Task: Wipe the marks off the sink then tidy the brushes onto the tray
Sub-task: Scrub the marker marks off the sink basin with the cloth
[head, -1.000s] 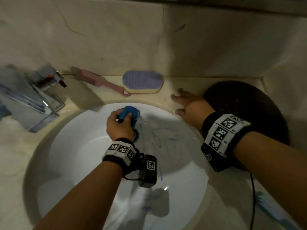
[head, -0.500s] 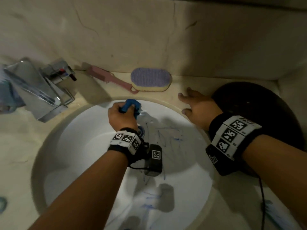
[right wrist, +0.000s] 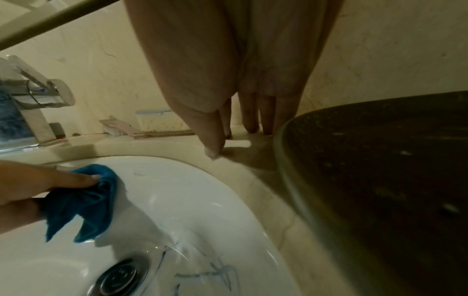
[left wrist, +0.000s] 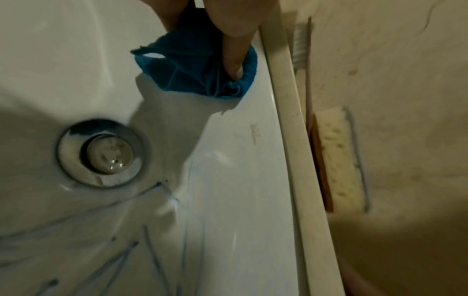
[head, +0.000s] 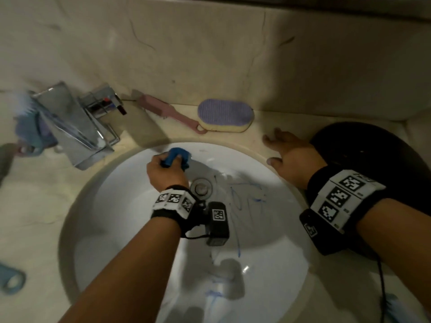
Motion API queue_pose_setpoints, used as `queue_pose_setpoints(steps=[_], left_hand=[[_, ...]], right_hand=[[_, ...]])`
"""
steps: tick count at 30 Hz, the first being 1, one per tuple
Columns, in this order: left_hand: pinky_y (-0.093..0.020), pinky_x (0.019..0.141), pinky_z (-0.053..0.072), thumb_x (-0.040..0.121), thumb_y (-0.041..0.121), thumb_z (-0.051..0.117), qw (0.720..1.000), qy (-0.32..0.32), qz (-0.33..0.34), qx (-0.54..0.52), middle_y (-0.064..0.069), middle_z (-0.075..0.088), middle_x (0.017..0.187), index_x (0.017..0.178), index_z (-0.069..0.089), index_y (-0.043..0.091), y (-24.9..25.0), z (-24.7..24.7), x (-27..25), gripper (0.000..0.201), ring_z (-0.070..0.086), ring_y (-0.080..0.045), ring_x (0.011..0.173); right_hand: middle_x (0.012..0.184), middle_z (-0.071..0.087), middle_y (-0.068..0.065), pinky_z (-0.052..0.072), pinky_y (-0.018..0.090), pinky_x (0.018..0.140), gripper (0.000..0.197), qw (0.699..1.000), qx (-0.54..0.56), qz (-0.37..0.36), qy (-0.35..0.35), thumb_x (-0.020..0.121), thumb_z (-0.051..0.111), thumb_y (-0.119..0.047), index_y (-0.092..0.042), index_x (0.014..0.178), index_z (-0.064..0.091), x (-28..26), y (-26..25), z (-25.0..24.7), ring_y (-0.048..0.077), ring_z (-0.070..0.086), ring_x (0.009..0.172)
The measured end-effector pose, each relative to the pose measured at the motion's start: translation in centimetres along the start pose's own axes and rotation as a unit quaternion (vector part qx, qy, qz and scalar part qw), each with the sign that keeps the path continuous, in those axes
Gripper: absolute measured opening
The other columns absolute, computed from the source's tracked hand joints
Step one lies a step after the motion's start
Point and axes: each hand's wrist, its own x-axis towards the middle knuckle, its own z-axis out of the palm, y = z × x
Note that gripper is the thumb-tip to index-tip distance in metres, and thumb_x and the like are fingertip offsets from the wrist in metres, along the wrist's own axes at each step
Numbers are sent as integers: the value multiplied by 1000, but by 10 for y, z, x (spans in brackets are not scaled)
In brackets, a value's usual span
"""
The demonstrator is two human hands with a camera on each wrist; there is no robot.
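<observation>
My left hand point(head: 166, 167) grips a bunched blue cloth point(head: 178, 155) and presses it on the far wall of the white sink point(head: 116, 217), just under the rim; the cloth point(left wrist: 197, 66) shows under my fingers in the left wrist view and again point(right wrist: 83, 202) in the right wrist view. Blue pen marks point(head: 247, 197) run across the basin right of the drain point(head: 201, 186) and toward the front. My right hand point(head: 291, 155) rests flat, fingers spread, on the counter beside the dark round tray point(head: 373, 164). A pink brush point(head: 168, 113) and a purple-topped sponge brush point(head: 225, 115) lie behind the sink.
A chrome faucet point(head: 77, 122) stands at the back left, with blue and white items point(head: 30, 127) behind it. A blue handle point(head: 11, 280) lies on the counter at the left edge. Another blue brush point(head: 396, 306) lies at the front right. The marble wall point(head: 210, 54) is close behind.
My left hand has pushed the cloth from near the drain up to the far wall of the basin, uncovering the drain. My right hand has stayed on the counter.
</observation>
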Motion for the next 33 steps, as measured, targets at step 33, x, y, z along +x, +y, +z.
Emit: queue_pose_setpoints(steps=[33], left_hand=[[-29,65,57,72,2,74,967,-243,-54,45,-6,66,76,69,66,16,-12,49,-67,16,65,-25,74]], right_hand=[[158,11,5,21,26,113,60,1000,11,8,16,93,52,-28,-29,147,25,1,4,4,20,20,144]])
